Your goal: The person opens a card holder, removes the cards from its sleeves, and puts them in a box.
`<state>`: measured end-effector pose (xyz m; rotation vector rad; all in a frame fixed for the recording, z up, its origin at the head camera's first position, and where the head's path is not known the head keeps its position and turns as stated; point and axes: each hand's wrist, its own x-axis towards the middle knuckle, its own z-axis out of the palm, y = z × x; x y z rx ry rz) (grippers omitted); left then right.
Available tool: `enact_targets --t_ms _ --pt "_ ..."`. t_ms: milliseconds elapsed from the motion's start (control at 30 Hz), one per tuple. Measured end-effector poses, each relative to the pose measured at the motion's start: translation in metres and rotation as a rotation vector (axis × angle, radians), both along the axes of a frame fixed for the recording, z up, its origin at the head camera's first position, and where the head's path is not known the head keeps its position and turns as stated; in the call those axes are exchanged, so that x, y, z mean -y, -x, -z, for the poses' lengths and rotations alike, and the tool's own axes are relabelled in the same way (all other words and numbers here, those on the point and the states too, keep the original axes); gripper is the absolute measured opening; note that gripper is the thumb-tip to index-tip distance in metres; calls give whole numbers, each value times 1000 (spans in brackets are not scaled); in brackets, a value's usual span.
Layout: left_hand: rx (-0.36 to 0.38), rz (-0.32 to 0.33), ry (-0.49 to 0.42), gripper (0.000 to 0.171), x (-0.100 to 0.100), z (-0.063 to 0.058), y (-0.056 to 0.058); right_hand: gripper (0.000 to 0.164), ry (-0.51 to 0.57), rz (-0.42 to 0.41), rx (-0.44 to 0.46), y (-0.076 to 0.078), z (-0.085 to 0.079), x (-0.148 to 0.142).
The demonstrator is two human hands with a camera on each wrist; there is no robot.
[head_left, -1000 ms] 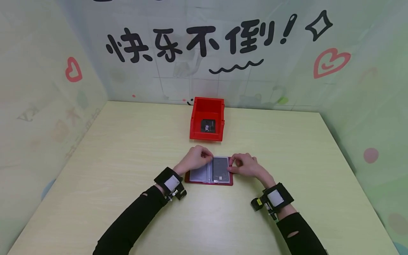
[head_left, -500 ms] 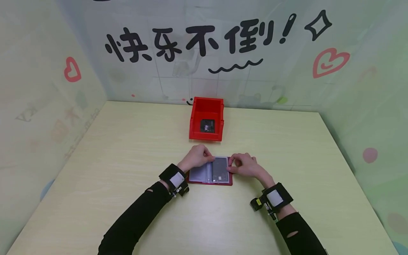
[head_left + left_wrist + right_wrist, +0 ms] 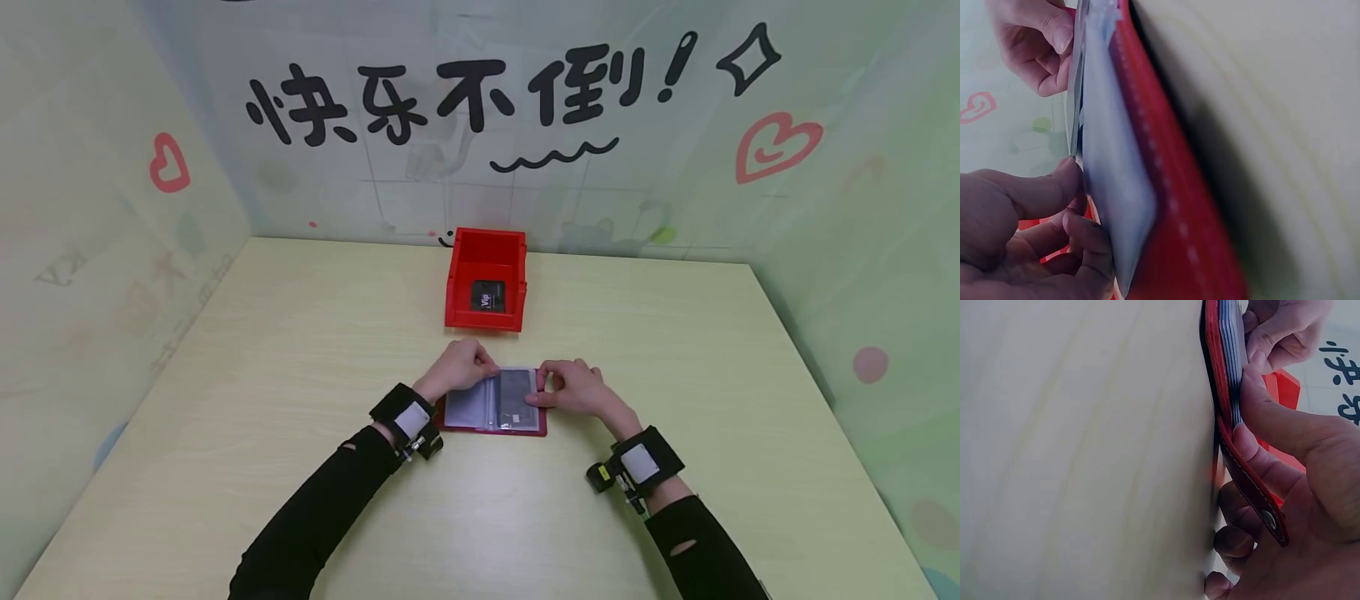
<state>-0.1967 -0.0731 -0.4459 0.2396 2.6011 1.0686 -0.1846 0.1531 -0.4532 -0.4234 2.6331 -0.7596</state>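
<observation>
"Red, with pale stitching, the card holder [image 3: 491, 403] lies spread flat-backed on the surface [image 3: 337, 333], near its middle. What fills it?"

"Clear pockets [image 3: 467, 408]. On the right page a dark card [image 3: 516, 400] appears; the right wrist view shows the pages edge-on, as a layered stack."

"How are the fingers of the left hand [image 3: 459, 367] disposed?"

"Thumb and forefinger are brought together, pinching at the far edge of the card holder, beside the fold. Whether they grip a pocket, the dark card or both cannot be told. The other fingers are curled."

"And those of the right hand [image 3: 576, 388]?"

"The thumb rests on the right page, reaching over its outer edge; the forefinger bends against the edge of the stack, so that the pages are pinched between them. The remaining fingers are bent below."

"Which part projects beneath that thumb?"

"A red strap [image 3: 1249, 482] bearing a metal stud [image 3: 1269, 519], plain in the right wrist view."

"What stands beyond the hands?"

"A red bin [image 3: 483, 322], apart from the card holder, near the far edge of the surface. Inside lies a black card [image 3: 488, 296] lettered 'Vip'."
</observation>
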Motion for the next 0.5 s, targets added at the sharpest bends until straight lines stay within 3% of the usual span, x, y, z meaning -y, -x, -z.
enact_targets --t_ms 167,500 --pt "-13 -12 11 17 8 1 1 27 1 -6 -6 -1 -1 1" --pt "58 0 19 22 12 -8 -2 27 -1 -7 -14 -1 -1 0"
